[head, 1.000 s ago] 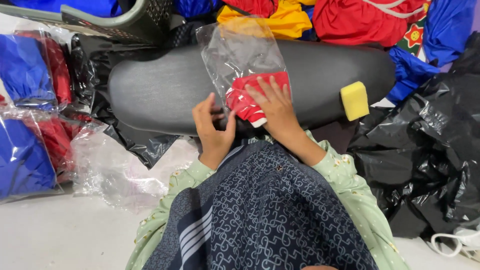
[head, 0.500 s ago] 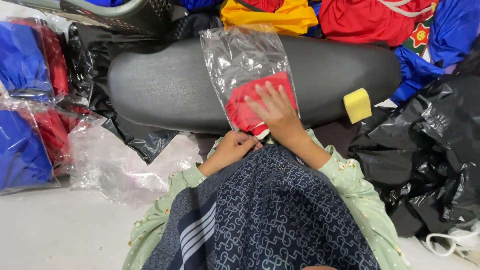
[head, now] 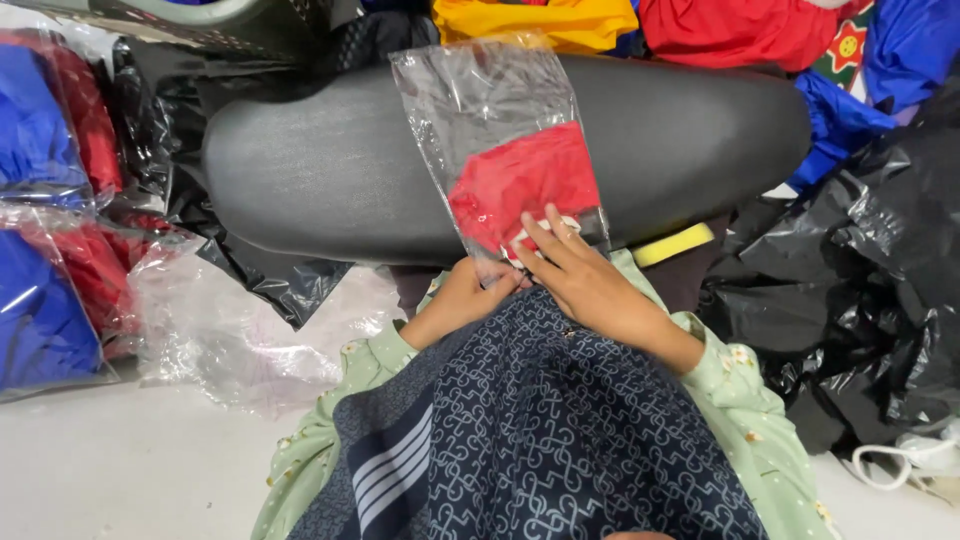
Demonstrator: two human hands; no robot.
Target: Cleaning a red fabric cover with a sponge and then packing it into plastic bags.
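Note:
A clear plastic bag [head: 490,100] lies across a black padded seat [head: 320,160], with a folded red garment [head: 525,185] in its lower half. My right hand [head: 575,275] rests on the bag's near end, fingers spread over the garment's lower edge. My left hand [head: 465,295] grips the bag's near edge just below the seat, fingers curled under it. Both arms wear pale green sleeves, and a dark blue patterned cloth [head: 530,430] covers my lap.
Packed blue and red garments in clear bags [head: 50,210] are stacked on the left, with loose clear plastic [head: 230,330] beside them. Black plastic bags [head: 870,290] pile up on the right. Yellow, red and blue clothes [head: 740,30] lie behind the seat. A yellow block [head: 675,245] sits by my right arm.
The garment has gone farther up into the bag. My left hand dropped from beside the bag to its near edge, and my right hand slid down toward me.

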